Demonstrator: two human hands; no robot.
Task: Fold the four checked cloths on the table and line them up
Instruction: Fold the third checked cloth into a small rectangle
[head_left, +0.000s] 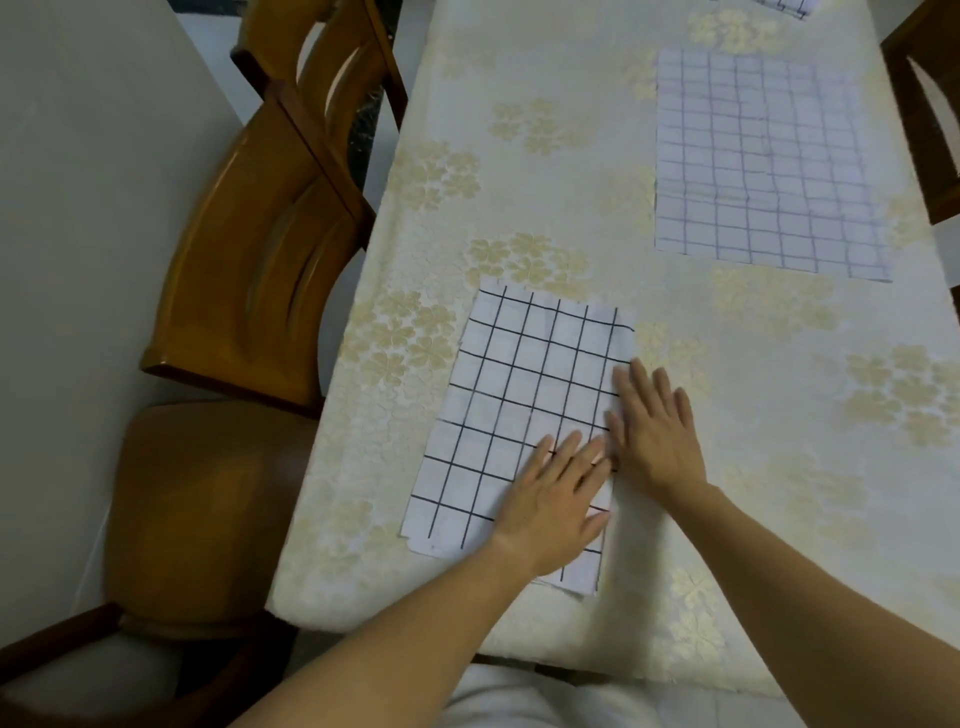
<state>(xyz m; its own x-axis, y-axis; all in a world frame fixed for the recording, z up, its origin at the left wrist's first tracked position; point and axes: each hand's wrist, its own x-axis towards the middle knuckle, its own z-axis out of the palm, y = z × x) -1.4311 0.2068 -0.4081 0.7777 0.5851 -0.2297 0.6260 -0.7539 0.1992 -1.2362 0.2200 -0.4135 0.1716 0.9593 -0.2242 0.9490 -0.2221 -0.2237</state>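
2 wooden chairs (270, 218) stand left of the table (519, 156). Near its front edge lies a black-checked cloth (519, 374), the left hand (550, 499) pressing flat on it, fingers straight; the right hand (654, 431) lies flat on its right edge. Farther right, a purple-checked cloth (763, 161) lies spread

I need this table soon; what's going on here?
A person presses both flat hands on a white cloth with a bold black grid near the front of the cream floral-covered table: the left hand on its near right part, the right hand at its right edge. A paler cloth with a thin bluish grid lies spread flat farther back, untouched. A corner of a third checked cloth shows at the far edge.
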